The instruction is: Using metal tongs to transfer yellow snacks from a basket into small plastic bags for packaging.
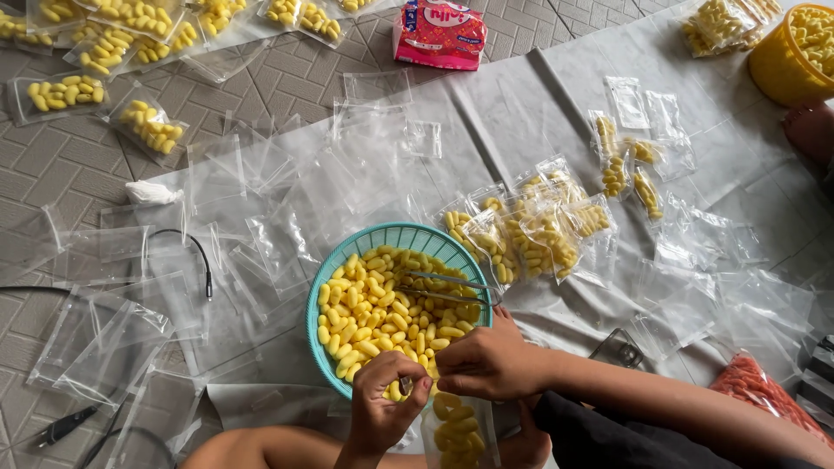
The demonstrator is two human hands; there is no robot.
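Across the tiled floor (69, 165) lay a clear plastic sheet (521, 104) strewn with empty small bags (287, 234) and filled bags (539, 230). Nearer stood a teal basket (334, 278) of yellow cocoons (373, 313), metal tongs (447, 288) resting across it. Over its near rim, the right hand (491, 360) and left hand (382, 404), fingers pinching, held a half-filled bag (456, 430).

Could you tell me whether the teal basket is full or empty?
Nearly full: yellow pieces cover most of the teal basket; tongs lie on top.
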